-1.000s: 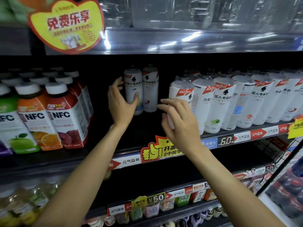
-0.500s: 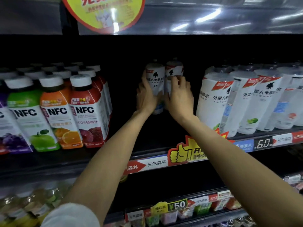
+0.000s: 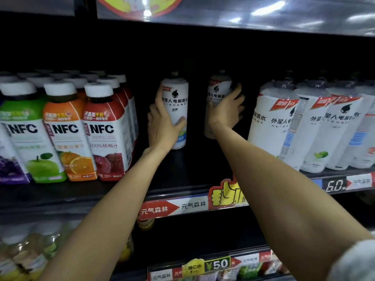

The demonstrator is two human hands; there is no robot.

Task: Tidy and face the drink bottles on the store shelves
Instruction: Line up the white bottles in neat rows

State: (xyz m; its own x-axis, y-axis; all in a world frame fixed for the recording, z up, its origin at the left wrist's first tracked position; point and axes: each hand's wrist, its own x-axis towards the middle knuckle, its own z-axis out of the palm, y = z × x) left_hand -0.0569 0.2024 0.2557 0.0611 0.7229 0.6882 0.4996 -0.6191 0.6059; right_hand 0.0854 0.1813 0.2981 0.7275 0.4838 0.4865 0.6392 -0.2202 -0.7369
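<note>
Two small white electrolyte-water bottles stand deep in a dark gap on the middle shelf (image 3: 182,201). My left hand (image 3: 162,126) wraps around the left small bottle (image 3: 176,98), whose label faces me. My right hand (image 3: 225,114) grips the right small bottle (image 3: 218,92), which is partly hidden behind my fingers. The two bottles stand apart, with a gap between them.
NFC juice bottles (image 3: 101,134) fill the shelf to the left. Larger white electrolyte-water bottles (image 3: 284,126) crowd the right. A thumbs-up tag (image 3: 225,194) sticks up from the shelf rail. Lower shelves hold small bottles (image 3: 24,258) and a ¥50 price tag (image 3: 217,264).
Both hands reached deeper and closed on the two small bottles, then drew them apart: the left one went left, the right one right. The camera moved closer.
</note>
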